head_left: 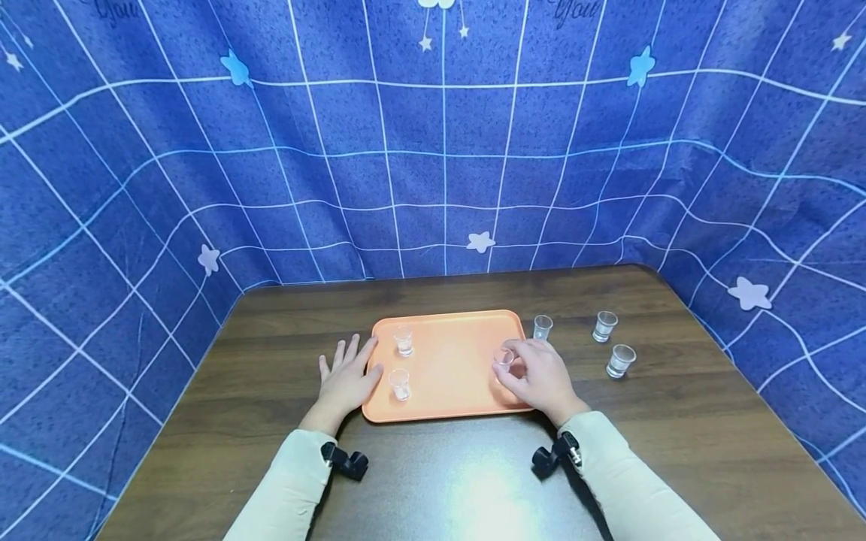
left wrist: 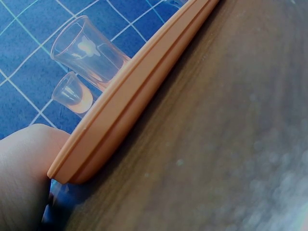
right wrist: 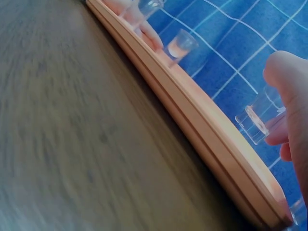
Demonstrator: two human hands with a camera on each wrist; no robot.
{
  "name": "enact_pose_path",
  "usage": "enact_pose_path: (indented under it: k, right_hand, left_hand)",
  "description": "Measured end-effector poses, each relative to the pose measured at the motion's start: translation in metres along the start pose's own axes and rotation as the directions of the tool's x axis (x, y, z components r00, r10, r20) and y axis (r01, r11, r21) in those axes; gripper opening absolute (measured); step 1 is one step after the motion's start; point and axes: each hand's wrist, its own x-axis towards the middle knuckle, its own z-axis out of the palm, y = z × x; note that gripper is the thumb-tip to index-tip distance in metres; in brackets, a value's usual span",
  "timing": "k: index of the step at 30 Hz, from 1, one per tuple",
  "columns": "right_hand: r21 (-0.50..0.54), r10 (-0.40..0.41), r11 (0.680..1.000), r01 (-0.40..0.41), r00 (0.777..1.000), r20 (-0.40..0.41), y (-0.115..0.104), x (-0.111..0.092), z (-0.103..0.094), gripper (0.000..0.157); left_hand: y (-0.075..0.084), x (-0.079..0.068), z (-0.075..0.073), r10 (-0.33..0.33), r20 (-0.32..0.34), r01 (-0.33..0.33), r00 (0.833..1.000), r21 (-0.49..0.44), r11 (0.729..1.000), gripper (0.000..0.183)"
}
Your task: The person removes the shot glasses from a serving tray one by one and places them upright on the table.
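An orange tray (head_left: 446, 361) lies on the table with two small clear shot glasses, one (head_left: 404, 343) behind the other (head_left: 400, 385), near its left side. My left hand (head_left: 346, 379) rests at the tray's left edge, fingers spread, thumb touching the rim. Over the right part of the tray, my right hand (head_left: 537, 376) pinches another clear shot glass (head_left: 504, 358) between thumb and fingers. In the right wrist view this held glass (right wrist: 254, 122) is tilted in that view, and its base looks raised off the tray.
Right of the tray, three more shot glasses stand on the wooden table: one (head_left: 542, 327) just behind my right hand, another (head_left: 604, 326) farther right, and one (head_left: 620, 361) nearer. A blue curtain (head_left: 433, 188) with a white grid surrounds the table's back and sides.
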Motion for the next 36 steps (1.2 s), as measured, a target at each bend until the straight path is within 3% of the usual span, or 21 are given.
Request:
enact_pose_path:
  k: [19, 36]
  right_hand:
    - [-0.019, -0.001, 1.0, -0.001, 0.995, -0.098, 0.032, -0.011, -0.019, 0.036]
    - [-0.071, 0.094, 0.993, -0.098, 0.994, -0.061, 0.039, -0.016, -0.029, 0.039]
  left_hand:
    - [0.002, -0.001, 0.0, 0.0, -0.008, 0.001, 1.0, 0.003, 1.0, 0.065]
    - [0.002, -0.001, -0.002, 0.002, -0.003, -0.002, 1.0, 0.002, 1.0, 0.065]
